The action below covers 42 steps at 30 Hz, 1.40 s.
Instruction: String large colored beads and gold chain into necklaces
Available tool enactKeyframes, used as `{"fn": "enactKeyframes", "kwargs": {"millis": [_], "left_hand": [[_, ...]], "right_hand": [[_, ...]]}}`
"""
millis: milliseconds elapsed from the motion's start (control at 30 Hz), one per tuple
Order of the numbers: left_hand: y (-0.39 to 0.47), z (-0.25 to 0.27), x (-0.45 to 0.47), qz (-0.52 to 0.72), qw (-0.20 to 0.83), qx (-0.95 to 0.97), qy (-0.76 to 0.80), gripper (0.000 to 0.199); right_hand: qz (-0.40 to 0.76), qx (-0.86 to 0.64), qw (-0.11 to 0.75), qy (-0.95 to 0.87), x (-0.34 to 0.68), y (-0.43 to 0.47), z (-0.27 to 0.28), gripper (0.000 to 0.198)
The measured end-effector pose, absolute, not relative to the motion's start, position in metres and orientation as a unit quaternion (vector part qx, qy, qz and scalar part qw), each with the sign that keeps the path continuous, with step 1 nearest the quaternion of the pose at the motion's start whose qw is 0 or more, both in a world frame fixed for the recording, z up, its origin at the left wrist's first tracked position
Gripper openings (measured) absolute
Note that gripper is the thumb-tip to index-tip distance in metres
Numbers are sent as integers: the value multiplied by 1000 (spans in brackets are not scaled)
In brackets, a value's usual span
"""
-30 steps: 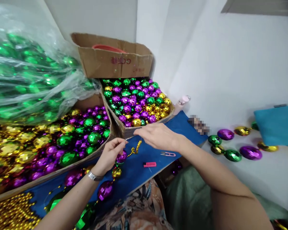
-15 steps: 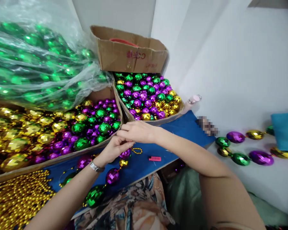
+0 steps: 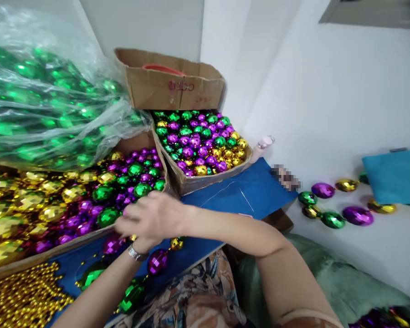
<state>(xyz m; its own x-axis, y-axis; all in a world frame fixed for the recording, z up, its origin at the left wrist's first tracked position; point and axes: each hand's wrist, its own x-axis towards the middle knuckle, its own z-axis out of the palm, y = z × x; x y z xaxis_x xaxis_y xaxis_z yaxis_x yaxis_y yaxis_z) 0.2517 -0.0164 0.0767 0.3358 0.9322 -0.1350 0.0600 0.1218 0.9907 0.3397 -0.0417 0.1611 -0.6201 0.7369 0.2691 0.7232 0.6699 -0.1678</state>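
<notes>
My right hand [image 3: 153, 217] reaches across over my left hand [image 3: 144, 244], near the front edge of the left box. Motion blurs its fingers, so I cannot make out what they hold. My left hand wears a metal bracelet [image 3: 136, 253] at the wrist, and its fingers are hidden behind the right one. Below the hands lies a string of large faceted beads, with a purple bead [image 3: 158, 261], a gold bead [image 3: 176, 243] and a green bead [image 3: 131, 295]. Left of my forearm are another purple bead [image 3: 112, 244] and a green bead [image 3: 91, 276].
A left box [image 3: 73, 243] and a right box [image 3: 205, 183] hold purple, green and gold beads. A plastic bag [image 3: 54, 109] of green beads rests behind. Gold bead strands [image 3: 23, 296], a needle-like sliver [image 3: 246, 200] and a pink bottle [image 3: 263, 146] lie around the blue table [image 3: 222, 196].
My right hand has moved left across my left hand, whose fingers it now covers. The small gold bead loop seen beside the hands is no longer visible. The view has shifted slightly.
</notes>
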Motion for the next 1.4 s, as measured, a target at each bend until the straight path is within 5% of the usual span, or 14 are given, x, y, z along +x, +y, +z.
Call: {"fn": "enactKeyframes", "kwargs": {"millis": [167,400,600,867,1033,1300,1400], "left_hand": [[-20,83,240,311,635,611,356,20],[-14,87,237,286,623,637,353,21],[-15,103,227,252,547,744,289,17],[-11,110,222,301,286,901,127,22],[-13,108,223,284,265,913,126,22],[-6,92,218,280,121,945,118,27],[-9,89,220,269,166,932,175,16]], "right_hand": [[29,-498,284,-819,421,-55,129,27],[15,-509,256,-821,424,-84,84,30],[239,-508,366,-742,428,-77,95,32],[529,-430,338,-648,420,-66,71,49],[440,-415,359,-711,426,-62,66,51],[614,-407,353,-576,417,-72,65,41],[502,-455,337,-653,413,-77,66,33]]}}
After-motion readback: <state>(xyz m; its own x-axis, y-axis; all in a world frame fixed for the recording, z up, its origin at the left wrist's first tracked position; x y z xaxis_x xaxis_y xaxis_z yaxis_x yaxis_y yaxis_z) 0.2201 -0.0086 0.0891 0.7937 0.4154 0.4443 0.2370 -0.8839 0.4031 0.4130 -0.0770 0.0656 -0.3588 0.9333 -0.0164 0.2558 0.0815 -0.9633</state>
